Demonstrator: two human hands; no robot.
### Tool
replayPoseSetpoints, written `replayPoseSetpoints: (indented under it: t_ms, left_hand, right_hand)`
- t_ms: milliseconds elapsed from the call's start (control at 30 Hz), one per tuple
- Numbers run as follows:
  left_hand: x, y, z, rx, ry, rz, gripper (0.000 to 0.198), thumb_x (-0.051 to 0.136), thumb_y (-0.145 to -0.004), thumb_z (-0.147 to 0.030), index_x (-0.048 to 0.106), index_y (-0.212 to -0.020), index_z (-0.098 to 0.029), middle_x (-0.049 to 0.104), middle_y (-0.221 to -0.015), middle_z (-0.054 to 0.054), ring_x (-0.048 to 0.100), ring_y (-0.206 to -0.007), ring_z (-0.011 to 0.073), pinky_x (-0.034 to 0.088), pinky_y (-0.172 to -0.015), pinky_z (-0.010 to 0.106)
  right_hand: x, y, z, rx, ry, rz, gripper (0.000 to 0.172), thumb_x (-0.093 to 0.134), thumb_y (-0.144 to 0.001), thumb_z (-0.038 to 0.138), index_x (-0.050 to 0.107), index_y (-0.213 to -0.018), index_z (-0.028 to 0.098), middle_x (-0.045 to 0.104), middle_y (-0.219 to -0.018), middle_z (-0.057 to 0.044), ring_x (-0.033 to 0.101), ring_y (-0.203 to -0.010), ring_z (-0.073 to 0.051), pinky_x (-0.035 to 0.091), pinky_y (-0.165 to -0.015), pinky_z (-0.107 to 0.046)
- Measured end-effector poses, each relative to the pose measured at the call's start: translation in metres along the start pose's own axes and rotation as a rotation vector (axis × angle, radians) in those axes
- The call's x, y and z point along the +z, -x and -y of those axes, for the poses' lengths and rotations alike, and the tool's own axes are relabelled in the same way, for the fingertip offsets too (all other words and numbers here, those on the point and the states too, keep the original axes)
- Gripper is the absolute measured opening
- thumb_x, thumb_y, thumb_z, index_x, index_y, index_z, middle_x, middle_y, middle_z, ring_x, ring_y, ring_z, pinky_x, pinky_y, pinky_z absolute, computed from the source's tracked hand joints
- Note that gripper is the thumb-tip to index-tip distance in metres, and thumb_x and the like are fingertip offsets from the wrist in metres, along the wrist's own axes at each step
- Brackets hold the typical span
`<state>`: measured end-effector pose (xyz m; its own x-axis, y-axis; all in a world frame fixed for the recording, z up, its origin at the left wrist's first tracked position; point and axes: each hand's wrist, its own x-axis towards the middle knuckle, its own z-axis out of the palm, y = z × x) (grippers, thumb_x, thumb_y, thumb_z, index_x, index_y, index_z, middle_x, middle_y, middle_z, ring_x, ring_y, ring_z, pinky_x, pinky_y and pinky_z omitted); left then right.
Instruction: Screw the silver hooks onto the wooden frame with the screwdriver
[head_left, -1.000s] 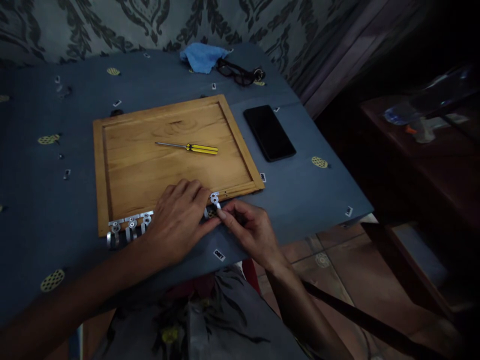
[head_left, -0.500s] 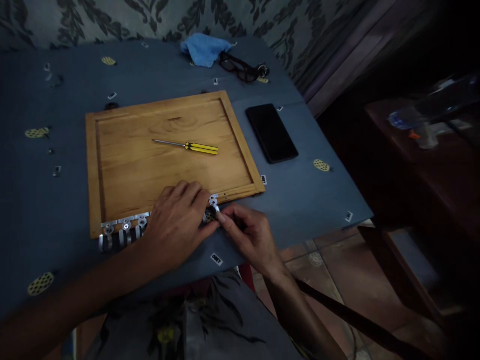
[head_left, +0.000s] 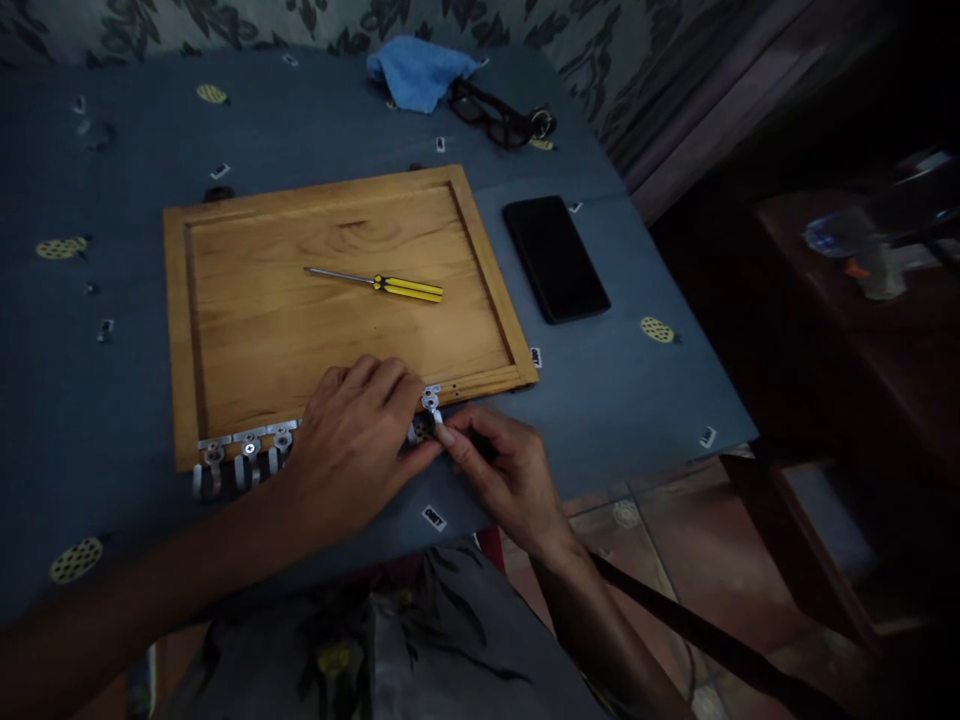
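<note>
A framed wooden board lies on the table, with a row of metal hooks along its near edge. My left hand rests over that edge, fingers bent across the frame, covering part of the row. What its fingertips press on is hidden. Between the thumb and fingers of my right hand is the lower end of a metal hook, whose plate with holes lies against the frame. Small screw holes show in the frame to its right. On the board lies a yellow and black screwdriver, its tip pointing left.
Right of the board is a black phone. A blue cloth and dark glasses lie at the back. Small metal parts sit on the left of the table. Beyond its right edge stands a dark brown surface holding a plastic bottle.
The view has shifted slightly, so the board and phone appear a little moved. Both hands keep their places at the board's near edge, the right one still on the hook.
</note>
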<state>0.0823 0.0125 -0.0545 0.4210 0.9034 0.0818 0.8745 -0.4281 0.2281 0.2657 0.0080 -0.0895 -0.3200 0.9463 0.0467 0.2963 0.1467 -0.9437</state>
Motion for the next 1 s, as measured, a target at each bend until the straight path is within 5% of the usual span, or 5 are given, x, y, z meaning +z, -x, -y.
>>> replayPoseSetpoints:
  t_ms: [1000]
  left_hand:
    - [-0.002,-0.0036,0.0007,-0.036,0.023,0.056,0.03,0.074,-0.09,-0.037,0.068,-0.108,-0.015,0.07,-0.105,0.008,0.066,-0.103,0.0327,0.049,-0.08,0.046]
  right_hand:
    - [0.002,0.0005,-0.001,-0.023,0.042,-0.087,0.022,0.066,-0.097,0.03,0.065,-0.077,0.021,0.065,-0.069,0.003,0.058,-0.061,-0.012,0.045,-0.058,-0.024]
